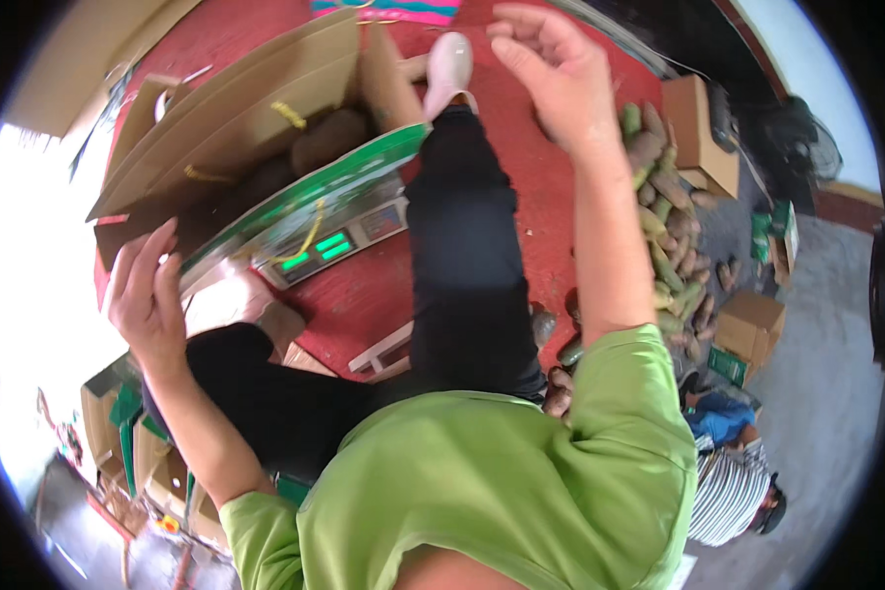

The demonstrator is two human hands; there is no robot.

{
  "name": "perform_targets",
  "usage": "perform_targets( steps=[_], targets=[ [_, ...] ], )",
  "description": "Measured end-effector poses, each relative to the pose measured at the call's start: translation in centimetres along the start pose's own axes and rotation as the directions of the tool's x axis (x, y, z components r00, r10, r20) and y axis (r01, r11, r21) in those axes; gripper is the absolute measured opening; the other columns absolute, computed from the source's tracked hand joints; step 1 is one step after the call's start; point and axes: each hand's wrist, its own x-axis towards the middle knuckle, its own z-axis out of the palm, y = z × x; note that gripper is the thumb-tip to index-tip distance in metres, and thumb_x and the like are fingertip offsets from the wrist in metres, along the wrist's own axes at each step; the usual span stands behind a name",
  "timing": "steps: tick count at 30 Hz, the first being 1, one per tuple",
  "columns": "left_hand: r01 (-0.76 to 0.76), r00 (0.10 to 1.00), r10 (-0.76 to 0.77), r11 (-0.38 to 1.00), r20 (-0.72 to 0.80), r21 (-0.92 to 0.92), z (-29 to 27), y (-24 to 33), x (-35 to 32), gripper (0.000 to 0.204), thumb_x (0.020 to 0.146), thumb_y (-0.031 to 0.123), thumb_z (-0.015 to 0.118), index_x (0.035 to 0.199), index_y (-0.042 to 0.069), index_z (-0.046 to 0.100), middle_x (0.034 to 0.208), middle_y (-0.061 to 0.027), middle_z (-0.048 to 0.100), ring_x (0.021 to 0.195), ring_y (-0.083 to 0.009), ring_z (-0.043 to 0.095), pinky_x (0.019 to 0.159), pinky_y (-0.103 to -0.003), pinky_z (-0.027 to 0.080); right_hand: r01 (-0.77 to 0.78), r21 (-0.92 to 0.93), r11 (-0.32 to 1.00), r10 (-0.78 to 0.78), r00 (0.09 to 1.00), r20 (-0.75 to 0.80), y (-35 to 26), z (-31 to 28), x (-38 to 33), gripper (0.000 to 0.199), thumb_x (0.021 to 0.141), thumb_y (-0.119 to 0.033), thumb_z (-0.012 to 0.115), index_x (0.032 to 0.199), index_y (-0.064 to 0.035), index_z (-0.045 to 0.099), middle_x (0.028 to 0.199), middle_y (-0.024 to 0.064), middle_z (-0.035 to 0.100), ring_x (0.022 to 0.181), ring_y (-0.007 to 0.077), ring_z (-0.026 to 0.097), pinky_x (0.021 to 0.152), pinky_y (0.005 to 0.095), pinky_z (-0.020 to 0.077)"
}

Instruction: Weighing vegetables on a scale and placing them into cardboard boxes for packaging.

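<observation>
An open cardboard carton (221, 152) with a green outer side and yellow cord handles stands in front of me to the left. Large, dark brown, rounded produce (329, 141) lies inside; its kind is unclear. The carton appears to rest on a digital scale (334, 246) with lit green displays. My left hand (147, 295) is beside the carton's near left corner, fingers apart and holding nothing. Raised to the right of the carton, my right hand (559, 84) is empty, with its thumb apart from its loosely bent fingers.
Long green and brown produce (671, 231) lies heaped at the right, beside cardboard boxes (700, 138). A person in a striped shirt (733, 492) is at the lower right. My shoe (449, 71) is on the red floor (551, 226). A fan (806, 143) stands far right.
</observation>
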Motion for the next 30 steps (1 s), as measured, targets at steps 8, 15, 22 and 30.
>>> perform_targets(
  steps=[8, 15, 22, 30],
  targets=[
    [0.014, 1.000, -0.015, 1.000, 0.019, 0.013, 0.4, -1.0, -0.6, 0.023, 0.094, 0.012, 0.052, 0.102, -0.002, 0.067, 0.088, -0.0112, 0.064, 0.079, -0.0182, 0.062, 0.068, -0.028, 0.050, -0.467, -0.166, 0.869, 0.390, 0.852, -0.350, 16.4, -3.6, -14.7, 0.019, 0.080, -0.007, 0.064, 0.098, 0.0000, 0.066, 0.092, 0.0141, 0.069, 0.088, 0.0191, 0.066, 0.078, 0.0309, 0.0508],
    [0.006, 0.999, -0.006, 1.000, -0.033, 0.010, 0.8, -2.2, -0.6, 0.029, 0.096, 0.020, 0.051, 0.104, -0.003, 0.067, 0.090, -0.0108, 0.065, 0.081, -0.0173, 0.064, 0.068, -0.026, 0.052, -0.736, -0.393, 0.552, 0.647, 0.675, -0.356, 21.6, -4.1, -22.7, 0.030, 0.075, -0.019, 0.064, 0.099, -0.0011, 0.068, 0.089, 0.0191, 0.068, 0.087, 0.0278, 0.067, 0.076, 0.0353, 0.0514],
    [0.016, 0.998, -0.011, 0.997, -0.067, 0.076, 0.4, -2.5, -0.4, 0.028, 0.096, 0.019, 0.052, 0.105, -0.003, 0.066, 0.091, -0.0119, 0.065, 0.079, -0.0170, 0.063, 0.065, -0.027, 0.049, -0.805, -0.427, 0.411, 0.698, 0.579, -0.420, 27.5, -5.0, -26.1, 0.028, 0.074, -0.018, 0.064, 0.098, -0.0049, 0.070, 0.089, 0.0171, 0.069, 0.084, 0.0271, 0.067, 0.075, 0.0361, 0.0521],
    [0.020, 0.998, -0.012, 0.991, -0.061, 0.131, 0.5, -1.2, 0.4, 0.029, 0.094, 0.023, 0.053, 0.101, -0.002, 0.067, 0.083, -0.0115, 0.064, 0.074, -0.0203, 0.061, 0.067, -0.030, 0.048, -0.852, -0.384, 0.357, 0.749, 0.506, -0.427, 31.4, -5.7, -26.4, 0.026, 0.074, -0.019, 0.063, 0.093, -0.0049, 0.071, 0.083, 0.0177, 0.068, 0.080, 0.0287, 0.068, 0.072, 0.0365, 0.0524]
  ],
)
